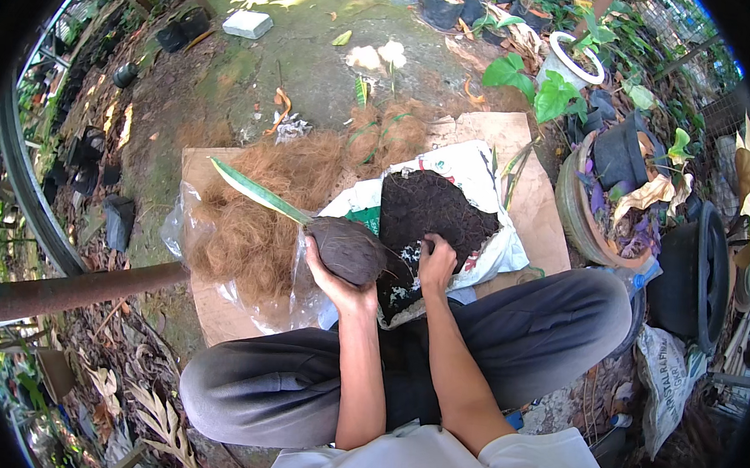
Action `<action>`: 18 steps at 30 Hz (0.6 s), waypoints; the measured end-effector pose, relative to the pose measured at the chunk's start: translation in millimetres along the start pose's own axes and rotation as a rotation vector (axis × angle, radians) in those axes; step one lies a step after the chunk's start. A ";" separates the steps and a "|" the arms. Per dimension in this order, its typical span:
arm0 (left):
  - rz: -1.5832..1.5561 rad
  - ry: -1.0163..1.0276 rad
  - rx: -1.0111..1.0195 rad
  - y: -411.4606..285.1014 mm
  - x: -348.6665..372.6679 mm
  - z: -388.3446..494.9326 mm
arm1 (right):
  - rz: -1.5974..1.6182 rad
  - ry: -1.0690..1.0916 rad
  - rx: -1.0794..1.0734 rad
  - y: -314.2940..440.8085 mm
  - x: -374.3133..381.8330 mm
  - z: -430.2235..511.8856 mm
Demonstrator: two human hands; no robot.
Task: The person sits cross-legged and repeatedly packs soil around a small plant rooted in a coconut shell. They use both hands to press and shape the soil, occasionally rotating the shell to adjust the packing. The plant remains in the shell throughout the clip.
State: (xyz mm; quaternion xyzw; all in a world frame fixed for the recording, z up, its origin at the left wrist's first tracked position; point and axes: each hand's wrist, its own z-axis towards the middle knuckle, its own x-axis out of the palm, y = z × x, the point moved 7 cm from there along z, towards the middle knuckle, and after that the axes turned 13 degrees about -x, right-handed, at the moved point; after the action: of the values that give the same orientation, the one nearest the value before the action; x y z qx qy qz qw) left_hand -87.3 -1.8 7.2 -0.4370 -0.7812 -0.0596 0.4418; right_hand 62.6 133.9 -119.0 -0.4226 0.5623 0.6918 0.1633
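My left hand [338,287] holds from below a dark ball of soil [348,250], rounded and pressed, with one long yellow-edged green leaf [257,190] sticking out to the upper left. At the lower left part of an opened white sack [511,243], my right hand [438,259] has its fingers curled at the dark soil [435,205]; whether they pinch any is hidden. White bits lie in the soil beside that hand. Brown coconut fibre [250,245] is heaped left of the ball, partly on clear plastic. Smaller fibre-wrapped balls [382,136] lie beyond the sack.
Flattened cardboard [535,186] lies under the sack and fibre. On the right stand a large round pot [572,209], a black pot [685,275] and a white pot [569,65]. A rusty metal pipe [84,292] runs in from the left. A pale block [247,24] lies farther off.
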 end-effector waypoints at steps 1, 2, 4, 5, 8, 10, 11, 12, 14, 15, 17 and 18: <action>-0.003 -0.008 -0.010 0.4 -0.8 0.1 | -0.008 -0.002 -0.012 4.1 -4.3 5.0; -0.004 -0.010 -0.010 0.1 -1.0 0.2 | -0.017 0.043 -0.082 14.6 -1.8 7.6; -0.007 -0.013 -0.006 -0.3 -1.5 0.6 | -0.047 0.096 -0.256 40.0 7.0 7.4; -0.009 -0.015 -0.005 -0.2 -1.7 1.0 | -0.084 0.304 -0.310 48.4 25.3 3.0; -0.002 -0.017 0.002 -1.2 -1.6 2.0 | -0.269 0.524 -0.411 60.8 53.0 -22.2; 0.008 -0.021 0.010 -3.4 -1.9 2.0 | -0.330 0.527 -0.417 57.6 60.6 -31.1; 0.011 -0.028 0.018 -5.2 -2.5 1.7 | -0.316 0.518 -0.435 56.4 64.1 -33.0; 0.016 -0.038 0.028 -6.3 -3.5 0.4 | -0.304 0.511 -0.450 53.3 66.2 -35.0; 0.006 -0.018 0.002 -4.9 -2.5 0.1 | -0.286 0.482 -0.481 48.2 69.0 -35.9; 0.008 0.003 0.002 -4.8 -0.9 -0.6 | -0.275 0.469 -0.497 46.7 69.4 -38.3; 0.007 -0.007 -0.002 -3.4 -0.7 -0.7 | -0.273 0.445 -0.506 44.6 69.0 -41.1; 0.010 -0.001 0.006 -3.3 -0.5 -1.7 | -0.284 0.436 -0.496 42.4 67.2 -42.5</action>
State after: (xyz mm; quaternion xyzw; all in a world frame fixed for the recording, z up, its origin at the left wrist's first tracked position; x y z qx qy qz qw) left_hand -88.5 -4.9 8.9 -0.4393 -0.7796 -0.0547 0.4429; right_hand 10.2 64.9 -144.0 -0.6607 0.3347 0.6713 0.0265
